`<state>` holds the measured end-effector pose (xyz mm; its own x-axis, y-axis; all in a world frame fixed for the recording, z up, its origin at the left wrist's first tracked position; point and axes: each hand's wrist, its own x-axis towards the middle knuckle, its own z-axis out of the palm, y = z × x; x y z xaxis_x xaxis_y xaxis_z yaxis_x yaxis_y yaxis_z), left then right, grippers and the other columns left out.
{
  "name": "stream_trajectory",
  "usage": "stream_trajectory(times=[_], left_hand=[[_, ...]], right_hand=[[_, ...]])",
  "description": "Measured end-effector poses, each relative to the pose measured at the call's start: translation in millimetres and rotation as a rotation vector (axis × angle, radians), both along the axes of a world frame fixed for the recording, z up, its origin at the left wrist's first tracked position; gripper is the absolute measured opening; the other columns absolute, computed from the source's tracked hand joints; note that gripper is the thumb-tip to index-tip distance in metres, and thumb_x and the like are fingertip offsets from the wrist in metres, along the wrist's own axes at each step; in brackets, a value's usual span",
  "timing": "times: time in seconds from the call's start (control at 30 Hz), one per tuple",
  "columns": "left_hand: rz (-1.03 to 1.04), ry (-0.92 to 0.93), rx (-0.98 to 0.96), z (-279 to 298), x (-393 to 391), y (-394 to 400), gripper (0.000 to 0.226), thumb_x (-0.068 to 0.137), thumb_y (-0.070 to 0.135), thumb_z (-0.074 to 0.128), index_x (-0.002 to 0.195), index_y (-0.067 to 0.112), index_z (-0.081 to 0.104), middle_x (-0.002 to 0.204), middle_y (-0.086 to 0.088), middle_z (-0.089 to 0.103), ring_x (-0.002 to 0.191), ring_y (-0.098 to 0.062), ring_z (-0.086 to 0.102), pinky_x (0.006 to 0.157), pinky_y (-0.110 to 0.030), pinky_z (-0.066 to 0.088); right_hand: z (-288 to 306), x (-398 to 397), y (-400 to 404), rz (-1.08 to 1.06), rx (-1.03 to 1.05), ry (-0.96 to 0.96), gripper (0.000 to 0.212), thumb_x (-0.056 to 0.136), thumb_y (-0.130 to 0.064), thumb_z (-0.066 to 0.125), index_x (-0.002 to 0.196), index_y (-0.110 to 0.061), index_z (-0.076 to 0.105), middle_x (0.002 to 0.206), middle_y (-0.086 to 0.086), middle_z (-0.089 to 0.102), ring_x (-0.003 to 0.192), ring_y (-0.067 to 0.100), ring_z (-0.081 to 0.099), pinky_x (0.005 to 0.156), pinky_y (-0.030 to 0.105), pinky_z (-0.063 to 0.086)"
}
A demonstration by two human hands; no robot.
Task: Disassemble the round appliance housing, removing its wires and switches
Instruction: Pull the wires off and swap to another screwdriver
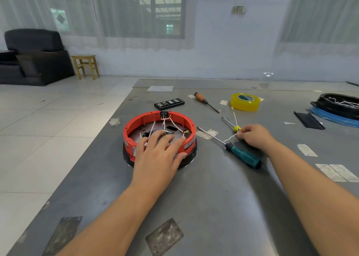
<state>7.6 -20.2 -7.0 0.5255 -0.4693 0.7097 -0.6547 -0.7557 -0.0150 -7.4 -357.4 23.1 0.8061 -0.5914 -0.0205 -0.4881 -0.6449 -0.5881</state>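
— Steadying the red housing (186, 123) under my spread left hand (158, 154)?
— Yes; my right hand (252, 136) pinches 1 freed wire (235, 119) beside it. Lay it down gently.

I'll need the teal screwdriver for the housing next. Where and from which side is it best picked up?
Grip the teal screwdriver round its fat ribbed handle, coming from above with the right hand, which is nearest. It lies flat on the table, its thin shaft pointing away toward the housing, so the handle is the free, graspable end.
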Motion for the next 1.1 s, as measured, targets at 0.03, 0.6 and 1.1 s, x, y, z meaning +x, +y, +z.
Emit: stream_trajectory(times=[0.03,0.6,1.1], left_hand=[[-0.003,-0.006,-0.006,0,-4,-3,0.038,0.094,0.041,0.074,0.130,0.029,0.072,0.129,0.001,0.071,0.128,-0.032,0.060,0.101,-0.047,0.037],[-0.262,0.829,-0.043,1,-67,-153,0.086,0.082,0.056,0.082,0.144,0.014,0.041,0.147,-0.006,0.042,0.136,-0.029,0.046,0.112,-0.041,0.042],[-0.516,0.816,0.000,-15,-60,-122,0.078,0.081,0.055,0.080,0.140,0.026,0.039,0.143,0.005,0.041,0.131,-0.015,0.044,0.111,-0.038,0.044]], right_hand=[[0,-3,1,0.004,0.013,-0.011,0.018,0.095,-0.028,0.070,0.078,-0.026,0.065,0.087,0.000,0.064,0.084,0.018,0.056,0.064,0.028,0.039],[-5,-63,34,0.126,0.158,-0.062,0.016,0.091,-0.025,0.068,0.078,-0.017,0.071,0.078,0.002,0.070,0.074,0.017,0.062,0.064,0.030,0.047],[1,-70,39,0.017,0.064,-0.128,0.016,0.094,-0.026,0.041,0.097,-0.017,0.053,0.095,0.011,0.074,0.083,0.028,0.072,0.077,0.049,0.062]])
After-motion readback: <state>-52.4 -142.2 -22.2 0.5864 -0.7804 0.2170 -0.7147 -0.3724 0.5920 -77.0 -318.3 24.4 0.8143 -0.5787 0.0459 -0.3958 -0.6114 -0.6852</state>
